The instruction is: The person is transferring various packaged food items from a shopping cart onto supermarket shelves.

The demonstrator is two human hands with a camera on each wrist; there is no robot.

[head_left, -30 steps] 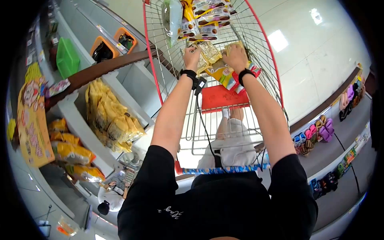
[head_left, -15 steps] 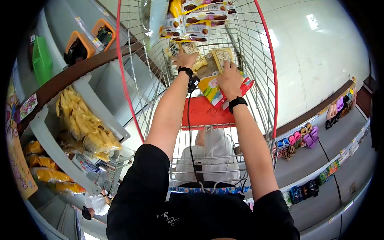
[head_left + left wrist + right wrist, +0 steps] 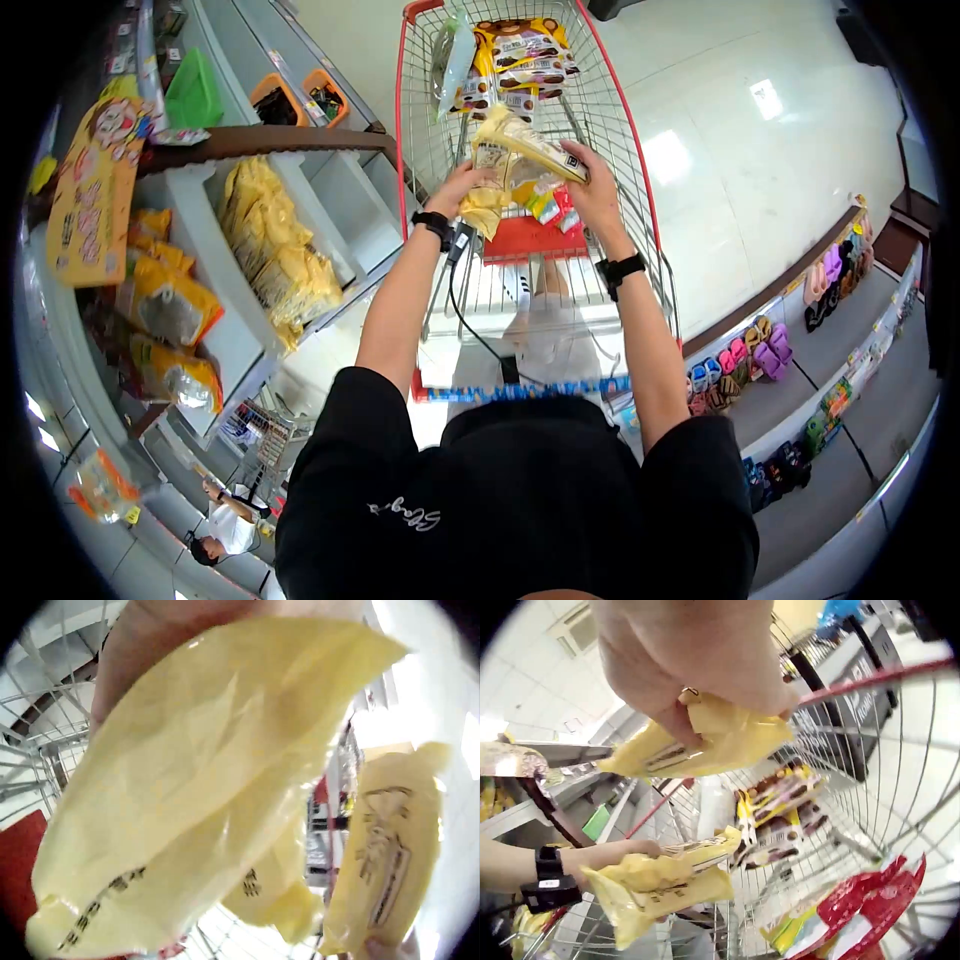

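Over the shopping cart [image 3: 640, 190], my left hand [image 3: 463, 188] grips yellow plastic food packets [image 3: 484, 208] with dark printing. Up close in the left wrist view, one yellow packet [image 3: 187, 780] covers most of the hand. My right hand [image 3: 596, 188] pinches another yellow packet [image 3: 530, 142] by its end, tilted across above the left one. Thumb and fingers of the right hand [image 3: 697, 660] wrap that packet's edge in the right wrist view. Below, a red, yellow and green bag [image 3: 548, 205] lies on the cart's wire bottom.
Brown-and-white noodle bags [image 3: 525, 60] and a pale blue-green bag [image 3: 455, 65] fill the cart's far end. Shelves with yellow packets [image 3: 275, 250] stand close on the left. Slippers [image 3: 770, 350] line a rack at right. Another person [image 3: 232, 525] is at lower left.
Both hands were down on the packets in the cart; now they have lifted yellow packets above it. The right hand's packet is raised and tilted. The red, yellow and green bag stays below.
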